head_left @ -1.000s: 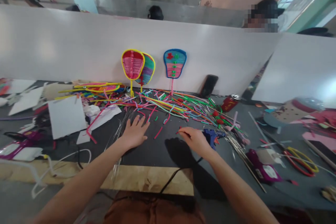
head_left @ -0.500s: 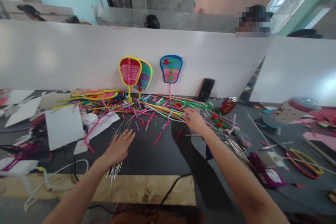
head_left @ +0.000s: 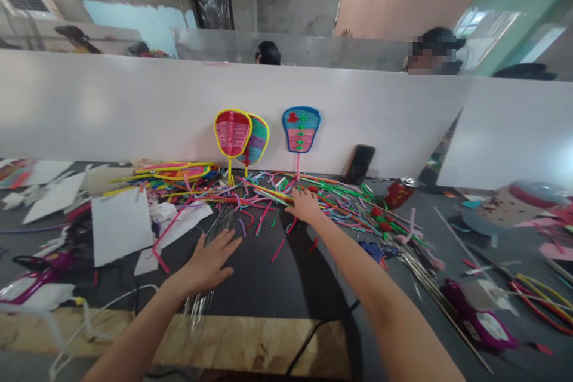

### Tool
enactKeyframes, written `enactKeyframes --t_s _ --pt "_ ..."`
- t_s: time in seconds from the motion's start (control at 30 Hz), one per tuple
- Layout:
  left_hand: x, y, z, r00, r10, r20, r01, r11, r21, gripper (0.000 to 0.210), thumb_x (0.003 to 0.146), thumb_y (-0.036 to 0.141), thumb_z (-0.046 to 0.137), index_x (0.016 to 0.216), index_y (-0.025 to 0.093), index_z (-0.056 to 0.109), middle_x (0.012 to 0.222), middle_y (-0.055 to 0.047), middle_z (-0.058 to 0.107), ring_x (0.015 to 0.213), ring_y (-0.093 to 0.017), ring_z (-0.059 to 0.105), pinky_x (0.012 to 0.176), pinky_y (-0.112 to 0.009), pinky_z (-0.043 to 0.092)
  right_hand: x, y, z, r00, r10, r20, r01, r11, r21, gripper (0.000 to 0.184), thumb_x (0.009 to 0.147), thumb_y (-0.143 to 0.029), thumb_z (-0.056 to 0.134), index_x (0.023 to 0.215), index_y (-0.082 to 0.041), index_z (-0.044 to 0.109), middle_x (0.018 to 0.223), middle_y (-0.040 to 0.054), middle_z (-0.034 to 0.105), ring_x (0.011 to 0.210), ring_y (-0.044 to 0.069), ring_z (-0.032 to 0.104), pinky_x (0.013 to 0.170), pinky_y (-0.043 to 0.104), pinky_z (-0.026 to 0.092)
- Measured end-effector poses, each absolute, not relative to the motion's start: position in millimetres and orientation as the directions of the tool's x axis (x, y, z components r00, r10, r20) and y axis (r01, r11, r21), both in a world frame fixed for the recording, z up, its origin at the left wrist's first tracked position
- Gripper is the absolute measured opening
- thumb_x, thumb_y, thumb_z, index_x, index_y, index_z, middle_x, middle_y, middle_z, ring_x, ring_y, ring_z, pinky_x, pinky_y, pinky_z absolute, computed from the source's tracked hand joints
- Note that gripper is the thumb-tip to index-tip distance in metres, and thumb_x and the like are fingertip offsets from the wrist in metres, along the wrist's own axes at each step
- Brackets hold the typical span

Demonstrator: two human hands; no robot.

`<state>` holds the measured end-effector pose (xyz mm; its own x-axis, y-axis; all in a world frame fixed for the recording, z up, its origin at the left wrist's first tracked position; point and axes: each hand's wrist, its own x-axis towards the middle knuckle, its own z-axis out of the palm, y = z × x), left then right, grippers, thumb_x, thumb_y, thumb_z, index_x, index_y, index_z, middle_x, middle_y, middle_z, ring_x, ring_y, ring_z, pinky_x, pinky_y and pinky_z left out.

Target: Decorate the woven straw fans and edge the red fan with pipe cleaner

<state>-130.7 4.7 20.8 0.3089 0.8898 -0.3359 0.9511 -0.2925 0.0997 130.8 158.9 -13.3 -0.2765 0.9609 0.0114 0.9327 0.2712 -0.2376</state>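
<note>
Head view: the right hand (head_left: pixel 307 206) is now out over the pile of strips (head_left: pixel 340 212), whereas a second ago it was at the near side, beside the glue gun (head_left: pixel 378 250); compared with half a second ago it sits further left along the pile. Its fingers are bent and close together over the middle of the strips, just in front of the blue-rimmed fan (head_left: pixel 301 129); they seem to touch the strips, but the hand hides its own fingertips, so I cannot tell whether they pinch one. Left hand (head_left: pixel 209 262) has drawn back from the pile since a second ago and is palm down, fingers stretched and a little spread, thumb apart, with nothing visible in its grasp; it lies over the wires (head_left: pixel 197 310). A short red piece (head_left: pixel 314 244) and a pink piece (head_left: pixel 277 250) lie loose on the dark table (head_left: pixel 264 292) between the two arms. The strips run along the foot of the white board (head_left: pixel 380 107), below the yellow-rimmed fan (head_left: pixel 231 134) and left of the can (head_left: pixel 400 193).
</note>
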Motion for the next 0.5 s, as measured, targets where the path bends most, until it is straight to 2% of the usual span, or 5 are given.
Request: enactKeyframes --t_s 0.13,0.23,0.33,0.4,0.5 --pt "-111.0 10.7 40.4 0.456 0.861 -0.224 0.867 -0.373 0.332 0.056 0.085 0.029 0.046 0.139 0.021 0.037 0.152 -0.010 0.023 0.141 -0.026 0.014 0.111 -0.056 0.010 140.9 156.0 -7.6 -0.279 0.959 0.047 0.931 0.282 -0.234 0.024 0.086 -0.024 0.052 0.106 -0.015 0.061 0.113 0.0142 0.063 0.113 0.025 0.051 0.095 0.038 0.036" --pt "-84.4 14.2 48.6 0.494 0.863 -0.103 0.703 -0.328 0.631 0.054 0.085 0.032 0.049 0.137 0.021 0.041 0.151 -0.009 0.028 0.139 -0.024 0.024 0.112 -0.046 0.019 155.0 155.0 1.7 -0.266 0.958 0.104 0.926 0.284 -0.248 0.023 0.090 -0.021 0.044 0.107 -0.015 0.059 0.110 0.0127 0.063 0.101 0.021 0.058 0.085 0.030 0.040" --pt "-53.3 17.7 46.2 0.416 0.908 -0.050 0.416 -0.141 0.898 0.057 0.081 0.035 0.055 0.134 0.020 0.044 0.145 -0.011 0.039 0.132 -0.026 0.037 0.109 -0.044 0.028 170.3 152.7 13.7 -0.237 0.957 0.169 0.925 0.275 -0.261 0.026 0.092 -0.021 0.039 0.111 -0.012 0.055 0.105 0.0140 0.063 0.094 0.022 0.060 0.079 0.029 0.042" --pt "-33.7 22.2 39.5 0.371 0.924 -0.091 0.175 0.027 0.984 0.063 0.078 0.039 0.059 0.135 0.018 0.042 0.142 -0.015 0.042 0.130 -0.027 0.040 0.107 -0.044 0.032 177.2 148.5 20.2 -0.229 0.951 0.208 0.923 0.280 -0.264 0.028 0.093 -0.022 0.037 0.113 -0.010 0.054 0.103 0.0149 0.064 0.093 0.023 0.060 0.078 0.031 0.042" --pt "-10.8 33.3 26.9 0.315 0.935 -0.163 -0.039 0.185 0.982 0.072 0.077 0.041 0.062 0.139 0.017 0.034 0.144 -0.018 0.039 0.132 -0.026 0.037 0.107 -0.043 0.032 179.1 134.1 23.1 -0.255 0.935 0.246 0.913 0.317 -0.258 0.031 0.092 -0.023 0.041 0.118 -0.009 0.052 0.107 0.0157 0.063 0.098 0.024 0.057 0.083 0.034 0.042"
